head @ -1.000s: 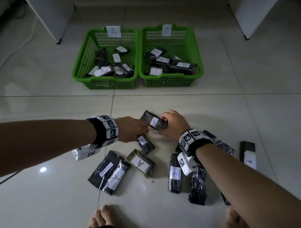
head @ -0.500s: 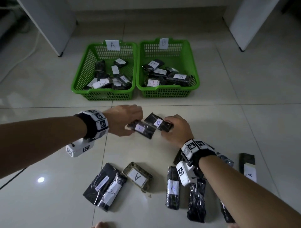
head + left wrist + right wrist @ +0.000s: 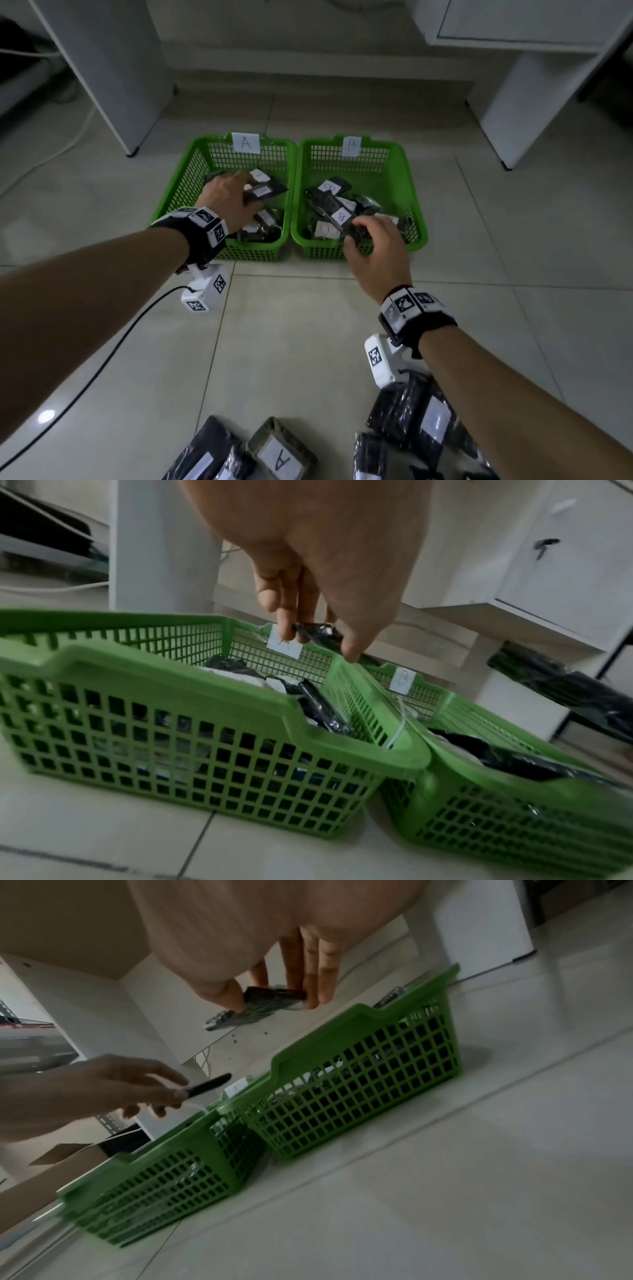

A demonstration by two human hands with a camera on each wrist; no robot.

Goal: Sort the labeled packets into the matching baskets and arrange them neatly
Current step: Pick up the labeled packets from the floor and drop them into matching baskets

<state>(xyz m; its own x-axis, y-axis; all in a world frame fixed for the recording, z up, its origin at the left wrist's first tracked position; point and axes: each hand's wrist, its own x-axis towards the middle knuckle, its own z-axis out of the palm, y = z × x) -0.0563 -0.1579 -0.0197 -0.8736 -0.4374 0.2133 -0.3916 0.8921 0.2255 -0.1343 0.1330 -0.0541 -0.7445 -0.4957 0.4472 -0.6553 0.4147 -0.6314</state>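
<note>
Two green baskets stand side by side on the floor: basket A (image 3: pixel 205 161) on the left and basket B (image 3: pixel 406 171) on the right, each holding several black packets. My left hand (image 3: pixel 227 198) is over basket A and pinches a black packet (image 3: pixel 265 190) with a white label. My right hand (image 3: pixel 375 253) hovers at basket B's front rim and grips a black packet marked B (image 3: pixel 337 214). In the left wrist view the fingers (image 3: pixel 287 626) pinch the packet's end (image 3: pixel 313 631) above basket A (image 3: pixel 171 669). In the right wrist view the held packet (image 3: pixel 270 999) hangs above basket B (image 3: pixel 359 1020).
Several unsorted packets lie on the tiled floor at the bottom, one labelled A (image 3: pixel 281 455), others under my right forearm (image 3: pixel 414 421). White furniture legs (image 3: pixel 113 85) stand behind the baskets. A black cable (image 3: pixel 102 359) trails from my left wrist across the floor.
Both hands lifted their packets from the floor pile and carried them forward: the left now over basket A, the right over basket B. The head view moved forward and up.
</note>
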